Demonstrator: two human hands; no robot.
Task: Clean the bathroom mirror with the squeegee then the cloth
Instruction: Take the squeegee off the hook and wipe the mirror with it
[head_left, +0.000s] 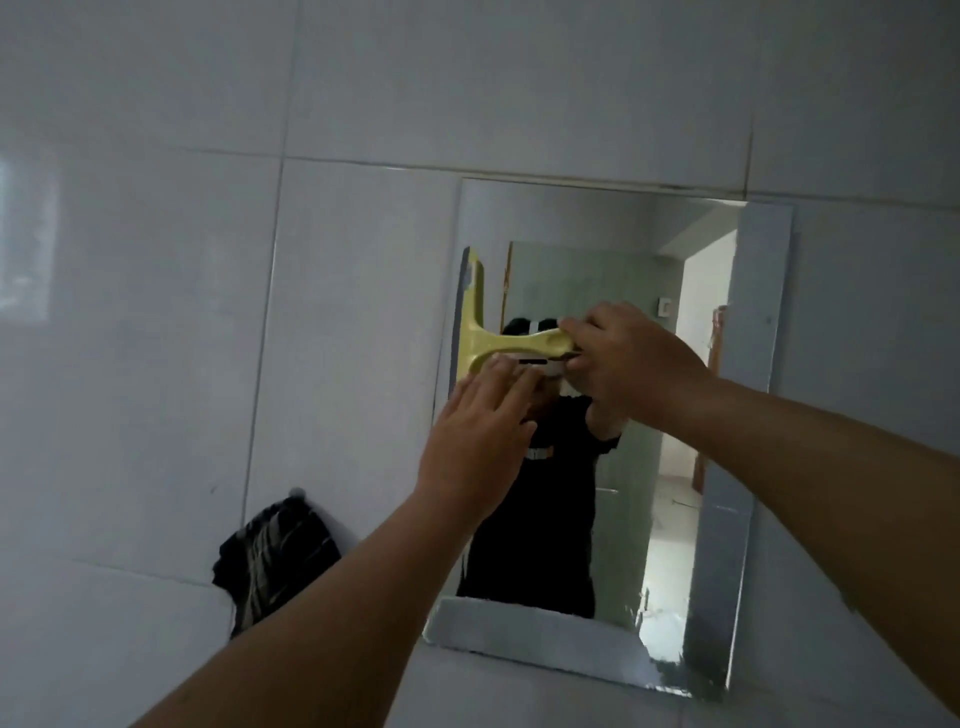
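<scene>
The right hand (628, 358) pinches the handle end of the yellow squeegee (483, 338), whose blade stands upright against the left edge of the mirror (753, 364). The left hand (480, 441) is spread flat, fingers just below the handle. A dark cloth (275, 556) hangs on the tiled wall (156, 312), left of the mirror.

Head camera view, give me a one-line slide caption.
Right hand holds yellow squeegee at mirror's left edge; left hand open.
</scene>
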